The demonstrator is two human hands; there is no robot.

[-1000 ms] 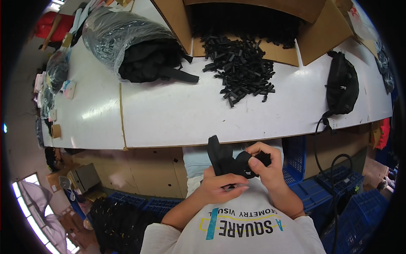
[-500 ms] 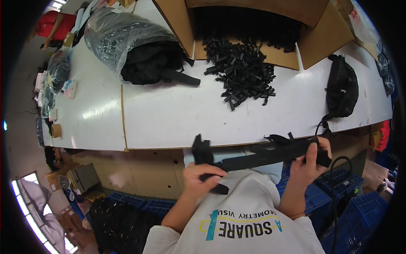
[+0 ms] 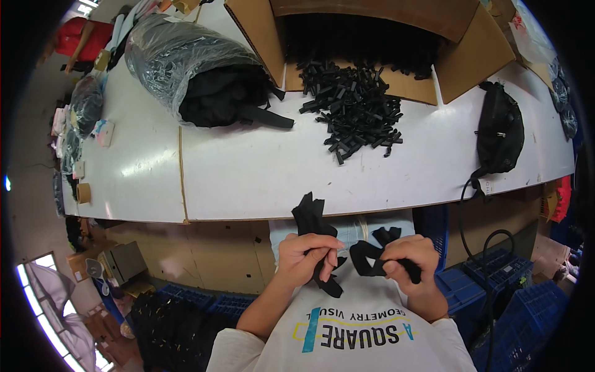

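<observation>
Close to my body, beyond the table's near edge, both hands hold black fabric strips. My left hand (image 3: 304, 257) is closed round a bunch of strips (image 3: 308, 214), whose ends stick out above and below the fist. In my right hand (image 3: 414, 263) the fingers are wrapped round another black strip (image 3: 365, 257), which is bent into a loop. Its short ends poke up above the fingers. A small gap lies between the two hands. Whether a strip still links them cannot be made out.
On the white table (image 3: 248, 173) lies a pile of small black pieces (image 3: 353, 111), spilling from an open cardboard box (image 3: 489, 59). A clear plastic bag (image 3: 167, 56) of black strips is at left. At right rests a black waist bag (image 3: 499, 127). Blue crates (image 3: 514, 316) stand below.
My right hand has come left and in toward my left hand. The strip that was stretched between them is now bunched and looped. My left hand has shifted slightly right and up.
</observation>
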